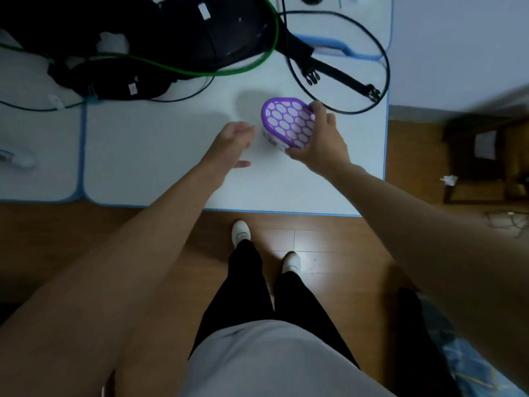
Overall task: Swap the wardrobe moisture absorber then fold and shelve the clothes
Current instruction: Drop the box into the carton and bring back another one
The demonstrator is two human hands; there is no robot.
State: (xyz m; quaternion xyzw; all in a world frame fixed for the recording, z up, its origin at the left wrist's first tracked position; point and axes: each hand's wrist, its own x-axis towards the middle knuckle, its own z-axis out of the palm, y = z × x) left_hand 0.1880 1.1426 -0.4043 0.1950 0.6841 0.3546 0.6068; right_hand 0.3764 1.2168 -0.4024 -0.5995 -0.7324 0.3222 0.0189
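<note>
Head view: the right grip (323,141) curled round the purple-lidded moisture absorber (287,121) at the worktop's (157,156) right end. The left grip (233,143) hung slack, empty, just left of it.

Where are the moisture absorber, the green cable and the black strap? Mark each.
moisture absorber (287,121): head view, on its purple mesh lid.
green cable (223,72): head view, on its lower curve.
black strap (340,74): head view, on the strap's middle.

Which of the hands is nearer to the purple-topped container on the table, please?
Right. The right hand grips the container by its right edge; the left hand is open just off its left side, apparently not touching.
</note>
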